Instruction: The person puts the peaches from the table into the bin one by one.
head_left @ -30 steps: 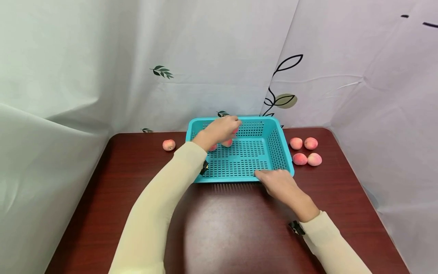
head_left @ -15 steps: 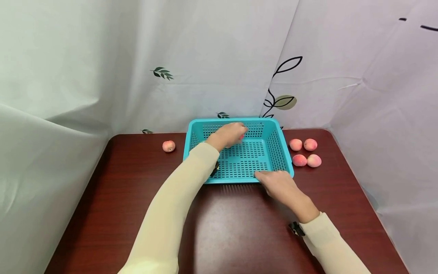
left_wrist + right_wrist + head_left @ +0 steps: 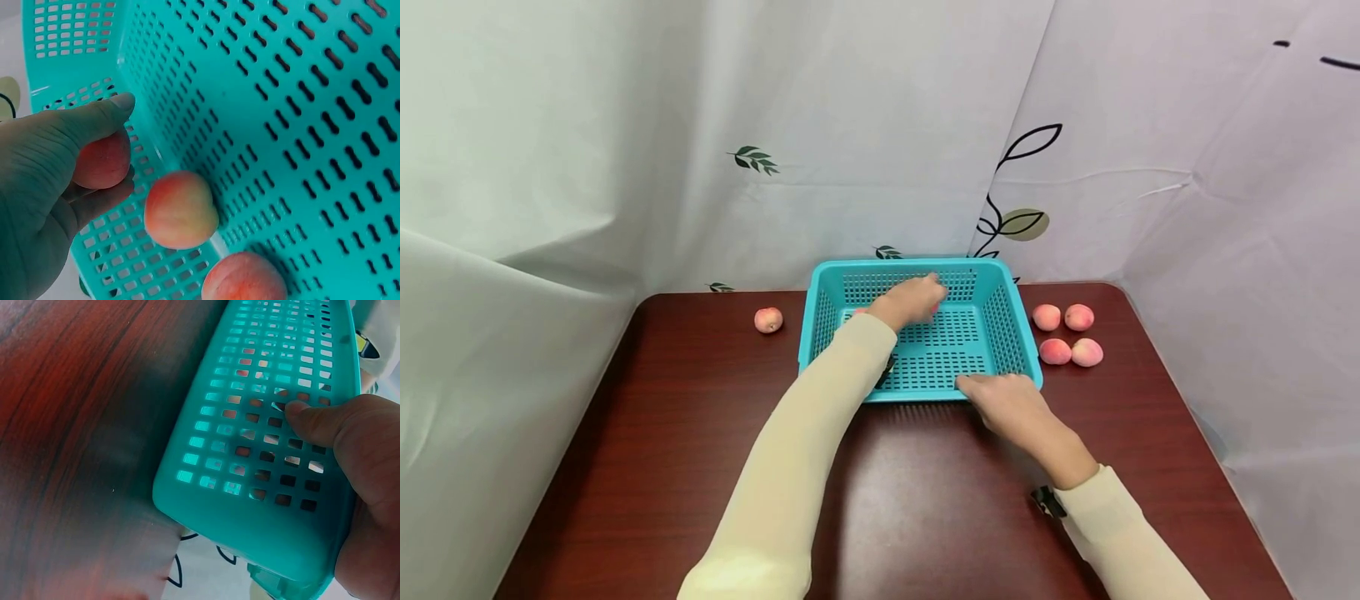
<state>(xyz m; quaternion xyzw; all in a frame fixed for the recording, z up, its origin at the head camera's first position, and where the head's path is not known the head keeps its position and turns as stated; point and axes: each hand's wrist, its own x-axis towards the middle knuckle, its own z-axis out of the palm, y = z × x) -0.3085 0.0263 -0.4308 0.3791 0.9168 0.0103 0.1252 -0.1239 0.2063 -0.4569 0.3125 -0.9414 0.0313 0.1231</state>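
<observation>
White cloth (image 3: 535, 133) hangs at the far left and runs along behind the dark red-brown tabletop (image 3: 647, 467). Near the tabletop's back edge on the left lies a lone peach (image 3: 768, 320), well apart from the blue basket (image 3: 1004, 333). Next comes the left sleeve (image 3: 790, 450), pale cream: that arm rises from the bottom edge, slants up to the right and passes over the basket's near left corner, with a small black device (image 3: 886, 371) at its wrist.

The basket stands by the cloth, its walls and floor perforated. Two loose peaches (image 3: 180, 209) lie inside it, close to each other; in the head view the arm mostly hides them. Just beside them the left hand (image 3: 915, 298) reaches down into the basket, the back of the hand uppermost. Its fingers (image 3: 103, 203) pinch a held peach (image 3: 103, 164), the thumb laid across the top and the others beneath.

Further right, the right hand (image 3: 1009, 402) grips the basket's near rim close to the right corner, thumb pressed flat against the outer wall; its remaining fingers are largely hidden. Just past the basket's right wall sit four peaches (image 3: 1086, 352) in two pairs, the nearer pair touching. Rightmost, the right sleeve (image 3: 1123, 525) slants up leftward from the bottom edge.
</observation>
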